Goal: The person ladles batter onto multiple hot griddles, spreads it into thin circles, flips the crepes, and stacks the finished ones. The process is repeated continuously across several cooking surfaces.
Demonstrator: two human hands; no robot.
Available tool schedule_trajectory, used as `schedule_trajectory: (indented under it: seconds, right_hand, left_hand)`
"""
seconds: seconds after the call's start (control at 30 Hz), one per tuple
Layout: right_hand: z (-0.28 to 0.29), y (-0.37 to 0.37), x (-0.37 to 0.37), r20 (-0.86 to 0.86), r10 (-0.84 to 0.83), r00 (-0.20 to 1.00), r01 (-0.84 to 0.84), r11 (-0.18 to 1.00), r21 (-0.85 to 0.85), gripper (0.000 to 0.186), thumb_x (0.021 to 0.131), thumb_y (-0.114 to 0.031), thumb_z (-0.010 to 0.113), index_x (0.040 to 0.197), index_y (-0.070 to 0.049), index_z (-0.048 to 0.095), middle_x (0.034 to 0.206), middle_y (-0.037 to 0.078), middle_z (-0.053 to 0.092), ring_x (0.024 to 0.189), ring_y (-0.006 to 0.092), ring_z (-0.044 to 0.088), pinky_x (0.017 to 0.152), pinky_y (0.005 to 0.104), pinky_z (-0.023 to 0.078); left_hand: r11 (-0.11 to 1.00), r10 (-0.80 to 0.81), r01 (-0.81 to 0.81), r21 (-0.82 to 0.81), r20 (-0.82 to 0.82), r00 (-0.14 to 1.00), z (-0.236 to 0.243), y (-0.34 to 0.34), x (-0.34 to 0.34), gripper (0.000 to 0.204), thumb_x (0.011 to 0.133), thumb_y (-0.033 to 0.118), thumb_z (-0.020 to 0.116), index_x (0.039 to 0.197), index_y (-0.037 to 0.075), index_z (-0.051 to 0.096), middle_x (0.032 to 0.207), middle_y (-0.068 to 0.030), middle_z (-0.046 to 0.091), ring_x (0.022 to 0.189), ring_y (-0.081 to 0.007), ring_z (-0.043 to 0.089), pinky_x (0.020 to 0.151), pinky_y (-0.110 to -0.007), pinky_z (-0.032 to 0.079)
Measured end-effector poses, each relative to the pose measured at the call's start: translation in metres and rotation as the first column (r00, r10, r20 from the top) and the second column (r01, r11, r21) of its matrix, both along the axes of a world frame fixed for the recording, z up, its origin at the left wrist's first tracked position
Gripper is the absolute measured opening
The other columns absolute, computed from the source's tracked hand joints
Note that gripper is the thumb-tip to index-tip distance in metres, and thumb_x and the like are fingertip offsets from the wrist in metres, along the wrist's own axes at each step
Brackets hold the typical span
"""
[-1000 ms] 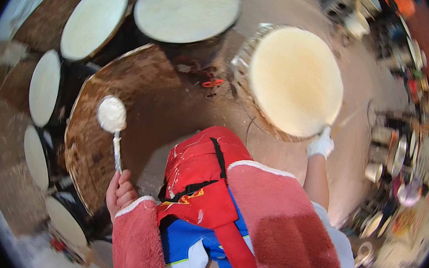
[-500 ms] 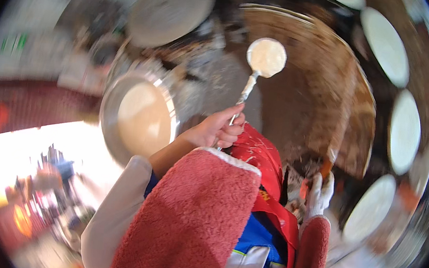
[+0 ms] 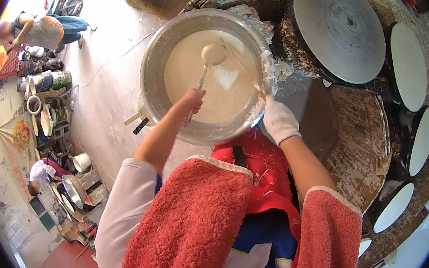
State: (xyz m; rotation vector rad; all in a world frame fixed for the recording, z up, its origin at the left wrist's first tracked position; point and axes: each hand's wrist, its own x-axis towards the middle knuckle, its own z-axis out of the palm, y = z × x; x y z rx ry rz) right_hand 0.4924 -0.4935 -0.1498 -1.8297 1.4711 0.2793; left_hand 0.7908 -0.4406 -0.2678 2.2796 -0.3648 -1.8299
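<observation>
A large metal basin [image 3: 150,83] of creamy white batter [image 3: 186,52] stands before me. My left hand [image 3: 193,100] is closed around the handle of a batter-coated ladle [image 3: 213,54]. The ladle's round bowl is over the batter; I cannot tell whether it touches the surface. My right hand [image 3: 281,123], in a white glove, is at the basin's right rim, closed on a brown-handled tool [image 3: 261,92]. The tool's far part is smeared by motion above the batter, so its kind is unclear.
A bare grey griddle [image 3: 340,34] is beyond my right hand. Several griddles with white rounds [image 3: 409,65] curve along the right, around a brown, worn curved panel [image 3: 357,144]. At far left are two people, one bending [image 3: 52,33], near stacked pots and tubs [image 3: 52,83].
My view has turned left toward the basin. The ladle, full of batter before, has come from over the ground to above the basin. My gloved right hand has brought its tool to the basin's rim.
</observation>
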Motion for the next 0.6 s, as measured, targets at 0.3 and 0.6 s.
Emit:
schedule_trajectory:
  seconds: [0.3,0.6]
  right_hand:
    - [0.059,0.051,-0.036,-0.157,0.126,0.980,-0.053,0.913,0.404,0.033,0.094,-0.033,0.046,0.114,-0.006,0.051,0.097,0.024,0.066,0.088,0.0414,0.065,0.076,0.0494,0.051]
    - [0.161,0.010,-0.041,0.308,-0.290,0.906,0.001,0.730,0.683,0.021,0.095,-0.024,0.051,0.104,-0.006,0.053,0.068,0.000,0.049,0.052,0.0073,0.044,0.044,0.0247,0.037]
  left_hand:
    - [0.259,0.758,-0.516,0.817,-0.503,-0.415,0.046,0.032,-0.092,0.040,0.100,0.024,0.042,0.063,0.015,0.031,0.052,0.0055,0.027,0.038,-0.0075,0.025,0.036,-0.025,0.024]
    - [0.363,0.260,-0.785,0.503,-0.863,-0.433,0.237,0.018,-0.089,0.033,0.102,0.023,0.041,0.071,0.014,0.036,0.051,0.0072,0.025,0.037,-0.0060,0.025,0.036,-0.025,0.026]
